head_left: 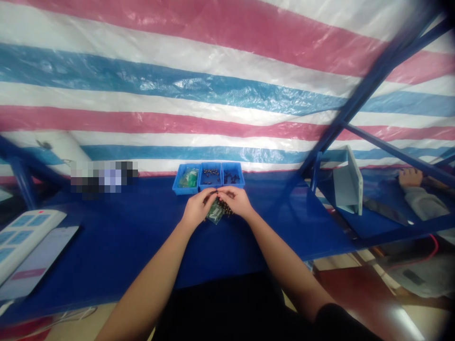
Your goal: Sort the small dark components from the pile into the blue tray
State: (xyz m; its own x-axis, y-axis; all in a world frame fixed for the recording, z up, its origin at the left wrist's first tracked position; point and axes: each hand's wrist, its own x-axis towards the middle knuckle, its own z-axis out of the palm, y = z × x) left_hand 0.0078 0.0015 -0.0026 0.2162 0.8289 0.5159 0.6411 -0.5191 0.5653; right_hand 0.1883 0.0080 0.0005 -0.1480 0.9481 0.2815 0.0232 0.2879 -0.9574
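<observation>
My left hand point(196, 207) and my right hand point(236, 200) meet at the middle of the blue table point(117, 237), their fingertips nearly touching. Both hands grip a cluster of small dark parts point(223, 207) with brass-coloured bits. A green-tinted plastic bag point(215, 214) lies under the hands, partly hidden by them. Just beyond my fingers stand several joined blue plastic bins point(208, 176). The left bin holds a green bag point(188, 178), and the other two hold small dark parts point(232, 176).
A white panel with blue keys point(24, 237) and a white sheet point(39, 260) lie at the table's left. A co-worker's hand point(410, 177) and grey sleeve point(426, 203) show at far right, beyond a pale stand point(348, 182) and blue metal struts point(373, 85). A striped tarpaulin point(177, 85) hangs behind.
</observation>
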